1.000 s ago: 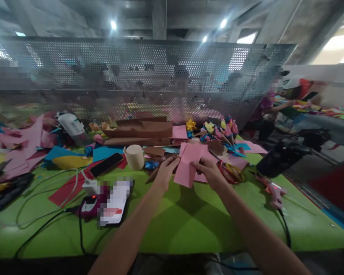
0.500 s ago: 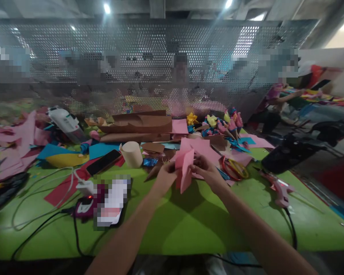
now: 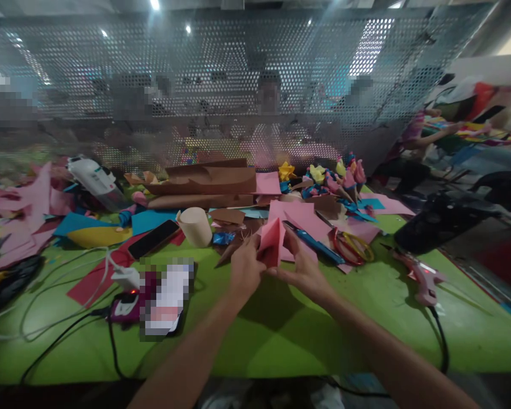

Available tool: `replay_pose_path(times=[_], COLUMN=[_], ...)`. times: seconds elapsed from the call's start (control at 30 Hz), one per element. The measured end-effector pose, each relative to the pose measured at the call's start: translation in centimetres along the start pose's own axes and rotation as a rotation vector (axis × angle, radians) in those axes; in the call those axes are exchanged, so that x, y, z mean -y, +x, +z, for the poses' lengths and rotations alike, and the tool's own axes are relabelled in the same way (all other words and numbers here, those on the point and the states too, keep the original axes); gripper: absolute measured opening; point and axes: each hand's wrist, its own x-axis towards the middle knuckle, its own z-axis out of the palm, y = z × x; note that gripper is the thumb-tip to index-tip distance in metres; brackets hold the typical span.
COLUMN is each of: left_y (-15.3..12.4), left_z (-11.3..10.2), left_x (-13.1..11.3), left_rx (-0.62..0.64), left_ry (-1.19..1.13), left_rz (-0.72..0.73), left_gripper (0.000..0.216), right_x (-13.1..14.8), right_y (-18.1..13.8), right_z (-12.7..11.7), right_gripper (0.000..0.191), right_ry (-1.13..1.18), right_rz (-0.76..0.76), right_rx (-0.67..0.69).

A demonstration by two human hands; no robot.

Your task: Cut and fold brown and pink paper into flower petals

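Observation:
Both of my hands hold a folded pink paper [image 3: 271, 243] just above the green table [image 3: 281, 335]. My left hand [image 3: 243, 268] pinches its left edge with the fingers closed. My right hand [image 3: 303, 267] grips its right side from below and behind. The paper is folded narrow and stands nearly upright between them. Right behind it lie a larger pink sheet [image 3: 302, 218], a blue utility knife [image 3: 314, 242] and red-and-yellow scissors [image 3: 352, 248].
A pink glue gun [image 3: 421, 276] with a black cord lies at the right. A beige paper roll [image 3: 195, 226], a black phone [image 3: 154, 239], brown card [image 3: 204, 183], coloured paper scraps and cables fill the left and back. A perforated metal screen [image 3: 221, 85] stands behind; another person works far right.
The pink paper has been folded from a wide sheet into a narrower piece, and both hands drew closer together. The view tilted down a little.

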Motion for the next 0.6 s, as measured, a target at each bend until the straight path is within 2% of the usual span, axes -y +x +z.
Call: replay_pose_path(times=[0.13,0.23,0.33,0.43,0.6], left_y=[0.1,0.7,1.3,1.8,2.1], left_z=[-0.1,-0.2,-0.2,-0.3,-0.6], left_x=[0.0,0.4,1.1,1.7,2.1], left_rx=[0.009,-0.044,-0.047,-0.021,0.01], left_ry=[-0.127,-0.354,-0.584,-0.743,-0.809], left_rz=[-0.029,-0.062,-0.133,-0.187,-0.237], left_gripper=[0.018,0.022,0.027,0.032,0.036], right_x=[-0.2,-0.6,-0.9,-1.0,-0.6], right_y=[0.5,1.1,1.5,1.9,2.1], right_z=[-0.7,-1.5,-2.3,-2.8,-3.0], right_gripper=[0.063,0.04,0.037,0.036,0.045], right_ry=[0.155,0.284,0.404,0.462,0.456], right_rz=[0.051,0.192,0.344,0.417,0.454], right_rx=[-0.066,-0.195,-0.252,-0.26,-0.243])
